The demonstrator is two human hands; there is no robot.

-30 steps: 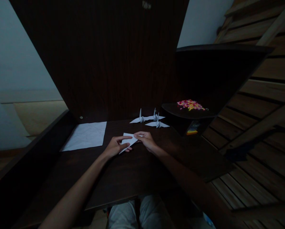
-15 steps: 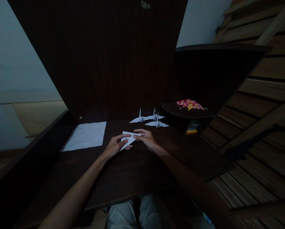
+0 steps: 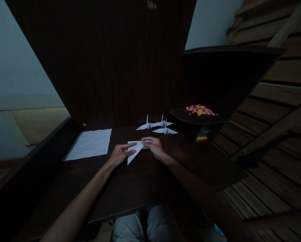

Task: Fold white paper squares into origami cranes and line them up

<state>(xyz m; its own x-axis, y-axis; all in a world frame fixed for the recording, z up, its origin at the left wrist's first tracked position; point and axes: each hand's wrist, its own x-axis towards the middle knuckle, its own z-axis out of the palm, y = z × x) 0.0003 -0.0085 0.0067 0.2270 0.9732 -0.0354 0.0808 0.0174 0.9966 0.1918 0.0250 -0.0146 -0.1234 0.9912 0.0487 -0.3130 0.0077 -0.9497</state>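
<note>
A piece of white paper [image 3: 134, 149], folded into a triangle, is between my two hands above the dark desk. My left hand [image 3: 119, 154] grips its left side, thumb and fingers lying over the face of the paper. At the upper right corner, my right hand [image 3: 152, 145] pinches the paper between thumb and fingers. Just beyond my hands stand three folded white paper cranes: a left one [image 3: 147, 125], one behind [image 3: 163, 123] and a front one [image 3: 166, 130].
A flat white sheet of paper [image 3: 90, 144] lies at the desk's left, by the low side wall. On the corner shelf [image 3: 180, 116] at right sits a heap of small colourful pieces [image 3: 200, 109]. Below it is a small box with a yellow edge [image 3: 202, 137]. Wooden slats [image 3: 281, 117] rise at far right.
The folded paper has turned, so its point now faces down toward me and more of the triangle shows. My left fingers have shifted on it; my right hand keeps its corner.
</note>
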